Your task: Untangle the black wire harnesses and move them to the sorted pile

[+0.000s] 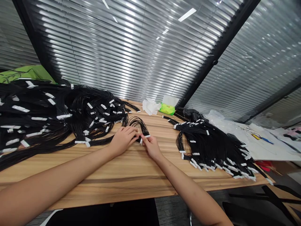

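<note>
My left hand [123, 140] and my right hand [150, 146] meet over the wooden tabletop [141, 166], their fingertips close together. Both pinch a small bundle of thin black wires [138, 123], which arches up in a loop behind them. A white tab [147, 136] shows at the bundle's end by my right fingers. To the left lies a large heap of black wires with white tabs [70, 110], its nearest strands close to my left hand. A second white-tabbed heap [211, 147] lies to the right of my right hand.
Crumpled white tissue [150, 106] and a green packet [167, 109] stand at the far table edge, beside a black plastic bag [191, 114]. White sheets [258, 141] lie to the right. Slatted window blinds [117, 47] rise behind. A dark chair [258, 204] stands at lower right.
</note>
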Demonstrator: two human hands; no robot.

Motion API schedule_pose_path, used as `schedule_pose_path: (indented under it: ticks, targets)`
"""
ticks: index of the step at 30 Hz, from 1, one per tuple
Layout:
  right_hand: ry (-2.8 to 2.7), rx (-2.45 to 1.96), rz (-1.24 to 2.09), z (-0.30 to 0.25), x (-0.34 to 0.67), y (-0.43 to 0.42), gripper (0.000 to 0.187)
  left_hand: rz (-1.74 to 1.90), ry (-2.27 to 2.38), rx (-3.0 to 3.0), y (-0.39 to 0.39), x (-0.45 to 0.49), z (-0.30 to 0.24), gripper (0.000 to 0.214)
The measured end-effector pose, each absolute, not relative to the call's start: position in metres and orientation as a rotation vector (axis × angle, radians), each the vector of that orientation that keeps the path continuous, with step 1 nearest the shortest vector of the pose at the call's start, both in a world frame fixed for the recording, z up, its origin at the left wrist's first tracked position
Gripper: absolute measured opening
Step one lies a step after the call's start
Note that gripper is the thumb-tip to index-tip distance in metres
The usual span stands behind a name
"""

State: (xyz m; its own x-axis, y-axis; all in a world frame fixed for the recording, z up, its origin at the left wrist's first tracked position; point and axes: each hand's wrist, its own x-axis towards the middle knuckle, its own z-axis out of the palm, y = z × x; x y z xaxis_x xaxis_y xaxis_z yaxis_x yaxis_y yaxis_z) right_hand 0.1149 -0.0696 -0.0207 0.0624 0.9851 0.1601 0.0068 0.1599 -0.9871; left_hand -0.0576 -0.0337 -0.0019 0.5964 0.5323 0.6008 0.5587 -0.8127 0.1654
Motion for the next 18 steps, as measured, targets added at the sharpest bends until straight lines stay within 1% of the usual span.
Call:
schedule_pose_path:
  ticks: [5,12,15,18]
  targets:
    - [-1.148,-1.114,1.092,-0.020,0.115,-0.067,0.039,-0.998,-0.890,-2.761,-0.039,-0.055,0.003,0.020]
    - [-0.897,-1.024,1.140,-0.020,0.130,-0.057,0.036,-0.981,-0.685,-2.835,-0.042,-0.061,0.007,0.026]
    - [-0.824,-0.978,1.209,-0.018,0.133,-0.056,0.031,-1.005,-0.801,-2.811,-0.038,-0.063,0.007,0.028]
    - [-0.726,-0.895,1.358,-0.014,0.133,-0.058,0.021,-1.010,-0.967,-2.717,-0.033,-0.065,0.006,0.028]
